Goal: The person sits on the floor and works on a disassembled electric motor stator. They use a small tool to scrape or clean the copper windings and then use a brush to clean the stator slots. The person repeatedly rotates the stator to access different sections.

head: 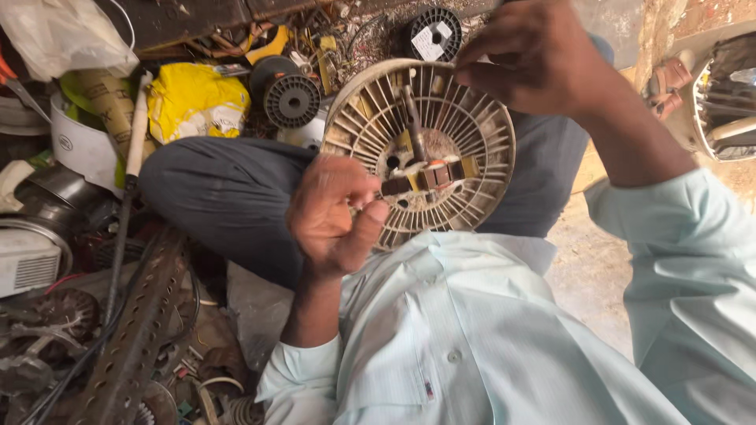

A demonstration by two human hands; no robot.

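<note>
Round slotted fan-motor housing point(441, 126), dirty cream, resting on the seated person's lap with its ribbed face toward the camera; central shaft point(413, 118) lying roughly upright in the frame. Left hand point(335, 212) pinches a brown part at the hub's lower left edge. Right hand point(535, 55) grips the upper rim, fingers closed.

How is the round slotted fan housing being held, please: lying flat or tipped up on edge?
Tipped up: the round slotted housing faces the camera, with the left hand at its lower edge and the right hand at its top rim.
</note>
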